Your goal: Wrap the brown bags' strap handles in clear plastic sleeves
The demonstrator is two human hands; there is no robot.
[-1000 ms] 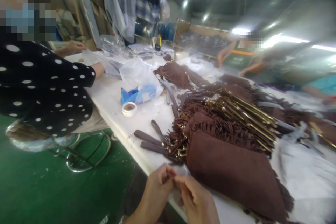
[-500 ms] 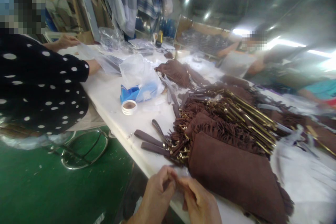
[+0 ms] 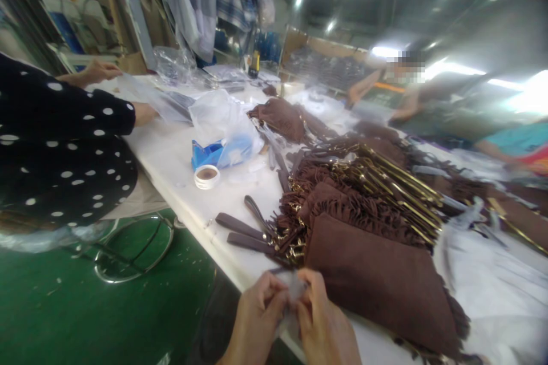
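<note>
My left hand [image 3: 258, 313] and my right hand [image 3: 325, 319] are close together at the table's near edge, fingers pinched. Between their fingertips is a small whitish translucent piece [image 3: 294, 287], blurred, its kind unclear. Just beyond and to the right lies a brown fringed bag [image 3: 379, 276], flat on the table. More brown bags with gold zips [image 3: 396, 188] are piled behind it. Dark wrist straps [image 3: 240, 225] with gold clasps stick out to the left of the pile.
A white tape roll [image 3: 206, 177] and a blue tape dispenser [image 3: 208, 154], partly under a clear plastic bag [image 3: 222, 114], sit on the white table [image 3: 171, 154]. A co-worker's polka-dot sleeve [image 3: 98, 111] is at left. White wrapping [image 3: 500, 296] lies at right.
My hands have drawn slightly apart, and more of the whitish piece shows between them. The view has shifted a little. Across the table, a co-worker's arms have moved.
</note>
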